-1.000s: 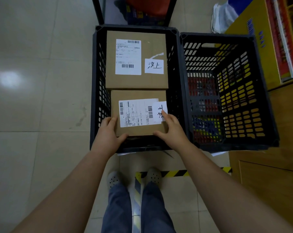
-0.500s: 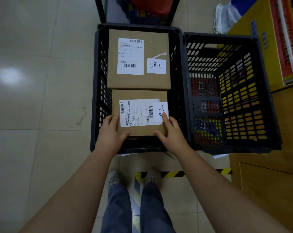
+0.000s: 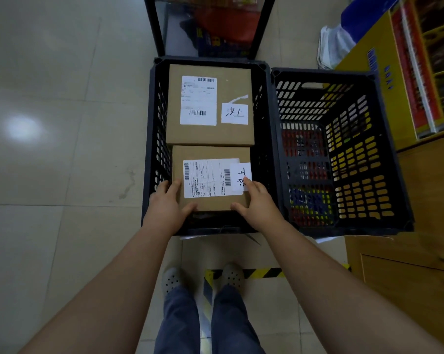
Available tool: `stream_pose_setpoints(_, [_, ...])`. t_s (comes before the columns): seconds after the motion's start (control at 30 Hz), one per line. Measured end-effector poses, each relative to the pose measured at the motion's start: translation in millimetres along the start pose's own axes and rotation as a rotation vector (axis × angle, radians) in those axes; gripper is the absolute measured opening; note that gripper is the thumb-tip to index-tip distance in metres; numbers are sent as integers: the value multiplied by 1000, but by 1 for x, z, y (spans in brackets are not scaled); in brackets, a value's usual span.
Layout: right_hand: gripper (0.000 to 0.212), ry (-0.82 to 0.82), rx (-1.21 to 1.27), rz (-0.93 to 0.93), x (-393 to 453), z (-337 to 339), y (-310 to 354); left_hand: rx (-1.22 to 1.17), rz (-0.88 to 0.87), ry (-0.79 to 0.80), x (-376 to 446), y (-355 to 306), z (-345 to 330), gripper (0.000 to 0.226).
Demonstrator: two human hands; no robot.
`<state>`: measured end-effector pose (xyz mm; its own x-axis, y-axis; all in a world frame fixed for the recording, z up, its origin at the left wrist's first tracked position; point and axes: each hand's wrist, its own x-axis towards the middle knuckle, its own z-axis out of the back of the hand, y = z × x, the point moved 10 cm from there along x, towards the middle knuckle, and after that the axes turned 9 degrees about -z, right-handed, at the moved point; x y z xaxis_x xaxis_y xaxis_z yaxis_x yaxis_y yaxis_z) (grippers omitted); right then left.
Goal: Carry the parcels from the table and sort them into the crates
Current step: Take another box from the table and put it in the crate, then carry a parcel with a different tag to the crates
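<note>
Two brown cardboard parcels lie in the left black crate [image 3: 149,139]. The far parcel [image 3: 231,134] carries a white shipping label and a handwritten note. The near parcel [image 3: 210,153] has the same kind of label and note. My left hand [image 3: 164,205] grips its near left corner, thumb on the front face. My right hand [image 3: 256,203] grips its near right corner, fingers over the note. The right black crate [image 3: 392,159] stands beside the left one, with nothing inside.
A wooden cabinet [image 3: 404,272] stands at the right, close to my right arm. A yellow shelf unit [image 3: 376,49] and a white bag [image 3: 330,44] sit behind the right crate. A black frame [image 3: 154,24] stands behind the left crate. Striped tape [image 3: 261,273] marks the tiled floor.
Both hands have stayed on the near parcel's corners. The parcel has sunk slightly deeper into the left crate, and the view has shifted a little.
</note>
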<state>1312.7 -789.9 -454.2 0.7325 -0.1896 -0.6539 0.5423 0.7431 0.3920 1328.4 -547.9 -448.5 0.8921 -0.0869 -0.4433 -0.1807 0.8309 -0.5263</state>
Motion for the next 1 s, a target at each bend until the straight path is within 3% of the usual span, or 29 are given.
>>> stream_pose_setpoints(0.57, [73, -303, -55, 332, -198, 206, 111, 197, -587, -219, -127, -222, 209, 66])
stream_pose_setpoints(0.77, [67, -609, 136, 221, -288, 294, 83, 200, -896, -166, -157, -321, 239, 67])
stream_pose_setpoints(1.0, [61, -977, 295, -101, -460, 342, -17, 104, -1365, 4, -261, -459, 217, 63])
